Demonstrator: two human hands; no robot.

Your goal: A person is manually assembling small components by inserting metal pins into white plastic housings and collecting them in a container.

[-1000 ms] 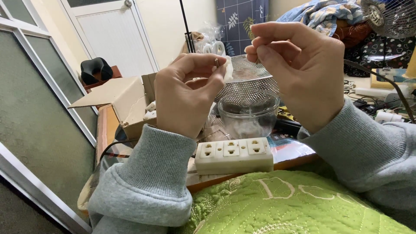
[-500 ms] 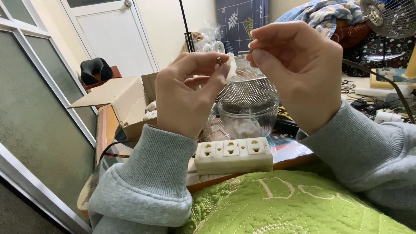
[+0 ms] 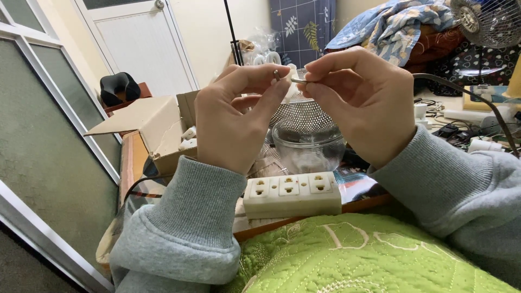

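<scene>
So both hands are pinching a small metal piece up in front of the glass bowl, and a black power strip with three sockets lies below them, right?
Not quite: the power strip is cream-white, not black, as the head view shows. Both hands, left and right, pinch the small metal piece before the glass bowl.

I see a small shiny metal piece (image 3: 297,80), a perforated metal strainer (image 3: 301,114) on a ribbed clear glass bowl (image 3: 309,149), a matt cream plastic socket strip (image 3: 292,193), a matt cardboard box (image 3: 154,122), a green stitched quilt (image 3: 353,255) and grey knit sleeves (image 3: 190,228).
</scene>
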